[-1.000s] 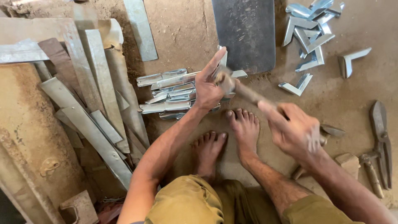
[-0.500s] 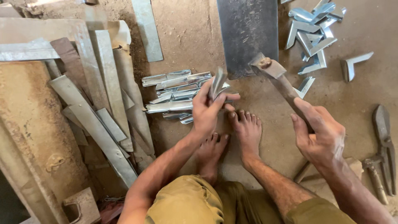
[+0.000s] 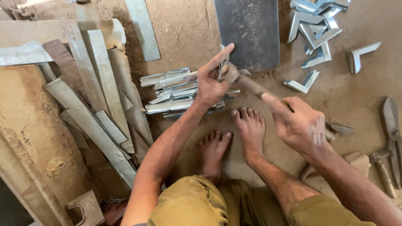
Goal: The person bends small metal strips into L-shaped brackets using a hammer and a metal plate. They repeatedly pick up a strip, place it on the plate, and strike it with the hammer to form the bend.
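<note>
Gripping a hammer (image 3: 247, 83), right hand (image 3: 301, 123); left hand (image 3: 211, 81) pinches a metal strip (image 3: 222, 62) above silvery strips (image 3: 176, 92).

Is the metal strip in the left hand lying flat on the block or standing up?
Standing up: the left hand holds the strip upright.

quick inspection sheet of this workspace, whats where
surface: bare dirt floor with a dark metal plate lying flat on it
job's things: hammer; small metal piece over the plate's near edge
clutter: folded metal strips, bent corner pieces, long sheet offcuts, shears
grips: left hand pinches the piece; right hand grips the hammer handle
cables: nothing seen
surroundings: bare feet by the plate
</note>
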`<state>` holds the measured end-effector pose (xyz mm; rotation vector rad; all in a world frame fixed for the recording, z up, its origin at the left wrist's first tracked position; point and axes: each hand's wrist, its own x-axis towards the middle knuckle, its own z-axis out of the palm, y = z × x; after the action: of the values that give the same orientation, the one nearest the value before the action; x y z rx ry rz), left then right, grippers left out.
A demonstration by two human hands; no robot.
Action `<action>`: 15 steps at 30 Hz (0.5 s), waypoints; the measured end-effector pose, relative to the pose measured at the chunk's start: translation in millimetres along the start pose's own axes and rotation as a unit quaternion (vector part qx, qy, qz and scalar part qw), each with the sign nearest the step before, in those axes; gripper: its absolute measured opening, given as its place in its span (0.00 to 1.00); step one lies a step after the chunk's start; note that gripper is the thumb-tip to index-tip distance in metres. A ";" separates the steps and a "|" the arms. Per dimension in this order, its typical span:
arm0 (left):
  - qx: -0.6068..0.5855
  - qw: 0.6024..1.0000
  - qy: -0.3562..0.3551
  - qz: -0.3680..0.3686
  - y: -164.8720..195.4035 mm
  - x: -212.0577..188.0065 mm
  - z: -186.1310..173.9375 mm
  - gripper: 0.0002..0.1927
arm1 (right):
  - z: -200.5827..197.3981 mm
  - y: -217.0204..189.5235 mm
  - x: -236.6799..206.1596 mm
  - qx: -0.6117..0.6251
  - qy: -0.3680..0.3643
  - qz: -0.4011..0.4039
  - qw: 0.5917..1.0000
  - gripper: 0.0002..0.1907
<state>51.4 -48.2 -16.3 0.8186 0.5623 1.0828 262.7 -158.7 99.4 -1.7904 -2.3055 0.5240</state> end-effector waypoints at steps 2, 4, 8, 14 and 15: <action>-0.011 1.000 -0.003 -0.003 3.3 3.2 -1.2 0.42 | 2.7 2.5 -0.9 0.017 0.041 0.024 0.999 0.28; 0.022 1.000 0.013 0.011 3.9 6.5 -1.4 0.40 | 4.0 1.1 -0.1 0.030 0.048 -0.002 0.998 0.27; 0.073 0.995 -0.006 0.067 7.6 7.5 -0.5 0.41 | 2.5 -1.9 0.1 0.026 0.014 0.038 0.999 0.27; 0.083 0.976 0.199 -0.030 42.3 -1.2 -10.2 0.29 | 10.8 23.7 -62.6 0.117 0.121 0.064 0.984 0.23; 0.144 0.979 0.144 -0.026 50.7 2.3 -7.6 0.29 | 21.1 27.1 -76.9 0.122 0.130 0.084 0.980 0.23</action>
<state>19.2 -32.0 20.1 0.8976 0.9972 1.0939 299.8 -230.4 75.5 -1.8204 -1.8447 0.5349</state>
